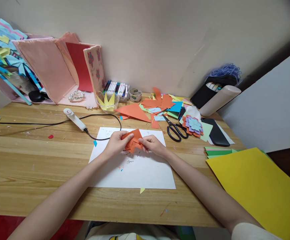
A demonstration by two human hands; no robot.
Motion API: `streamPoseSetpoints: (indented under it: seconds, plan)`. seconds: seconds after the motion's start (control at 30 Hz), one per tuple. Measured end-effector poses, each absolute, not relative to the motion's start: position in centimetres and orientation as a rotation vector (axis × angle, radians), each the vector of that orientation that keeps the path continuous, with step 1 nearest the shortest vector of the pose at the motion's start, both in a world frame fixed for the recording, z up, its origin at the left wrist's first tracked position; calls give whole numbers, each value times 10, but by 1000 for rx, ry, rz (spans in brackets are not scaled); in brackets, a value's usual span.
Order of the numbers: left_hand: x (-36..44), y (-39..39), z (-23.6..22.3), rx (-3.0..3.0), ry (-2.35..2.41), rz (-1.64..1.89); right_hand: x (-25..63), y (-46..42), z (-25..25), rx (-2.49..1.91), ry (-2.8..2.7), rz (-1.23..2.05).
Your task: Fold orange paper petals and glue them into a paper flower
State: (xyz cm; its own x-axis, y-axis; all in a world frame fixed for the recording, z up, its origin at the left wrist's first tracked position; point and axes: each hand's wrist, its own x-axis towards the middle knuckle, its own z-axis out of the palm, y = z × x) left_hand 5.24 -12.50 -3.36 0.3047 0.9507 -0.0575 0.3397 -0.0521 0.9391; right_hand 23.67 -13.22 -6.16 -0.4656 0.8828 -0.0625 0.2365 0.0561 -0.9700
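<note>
Both my hands hold a folded orange paper piece [134, 139] just above a white sheet [135, 166] lying on the wooden table [35, 156]. My left hand [117, 142] pinches its left side, thumb on top. My right hand [151, 144] grips its right edge with closed fingers. The paper's lower part is partly hidden by my fingers.
Black scissors [176, 130] lie right of the sheet, beside a layered paper flower [193, 125] and a dark phone [216, 132]. Orange and coloured paper scraps [157, 105] are piled behind. A glue gun [75, 119] with cord lies left. Yellow card [257, 186] overhangs the right edge. Markers [116, 88] stand by the wall.
</note>
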Motion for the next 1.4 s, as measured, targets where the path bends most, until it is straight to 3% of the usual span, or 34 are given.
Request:
streamPoseSetpoints:
  seconds: [0.2,0.47,0.73,1.07,1.4]
  plan:
    - [52,-123,-36,1561,1223,798,234,-133,-60,-1178,-1829,1270]
    - [49,-120,-34,1473,1264,905,240,-129,-55,-940,-1767,1529]
    - [50,-121,-36,1526,1293,1056,236,-127,-57,-918,-1471,1568]
    - [52,-120,-40,1182,1119,895,235,-126,-68,-909,-1305,1612]
    - [51,-121,-34,1550,1388,1104,235,-126,-60,-977,-1343,1574]
